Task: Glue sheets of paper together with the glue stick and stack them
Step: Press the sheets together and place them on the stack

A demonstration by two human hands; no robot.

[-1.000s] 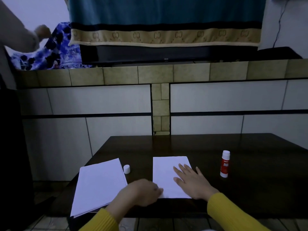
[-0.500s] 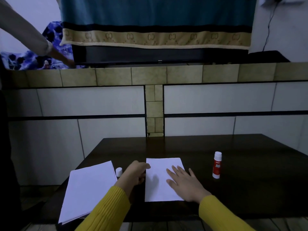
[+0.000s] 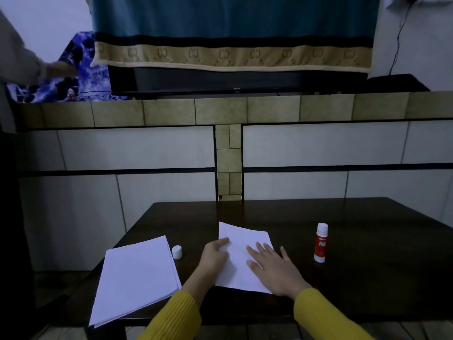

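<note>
L hand point(image 3: 213, 256) pinching sheet point(image 3: 241, 253) edge; R hand point(image 3: 272, 268) flat on it.

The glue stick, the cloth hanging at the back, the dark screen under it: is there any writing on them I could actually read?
Glue stick: white lettering on the red label, too blurred to read.
Hanging cloth: a repeated mirrored "CC" motif along the tan band.
Dark screen: a tiny pale logo at the middle of the lower edge, too small to read.
Paper stack, the sheet under the hands and the cap: no text visible.
</note>
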